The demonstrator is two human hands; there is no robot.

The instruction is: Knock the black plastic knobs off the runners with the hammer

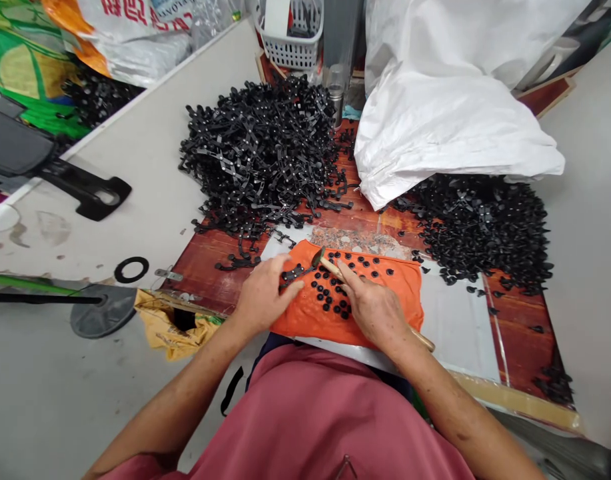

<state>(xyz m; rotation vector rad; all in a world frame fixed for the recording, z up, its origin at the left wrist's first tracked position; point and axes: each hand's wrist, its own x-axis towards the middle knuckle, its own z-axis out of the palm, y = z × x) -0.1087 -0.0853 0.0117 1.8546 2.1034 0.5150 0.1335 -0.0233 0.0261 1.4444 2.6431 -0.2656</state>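
My left hand is at the left edge of an orange cloth, its thumb and fingers closed about the end of a black plastic linked strip. In my right hand is a hammer, gripped by its wooden handle. The hammer's dark head is just beside the strip's right end; whether they touch I cannot tell. Several small round black caps lie spread over the cloth, some right by my right fingertips.
A large heap of black linked strips stands at the back left of the red wooden table. Small black pieces spill from a white sack at the right. Behind are a white basket and a clear glass tube.
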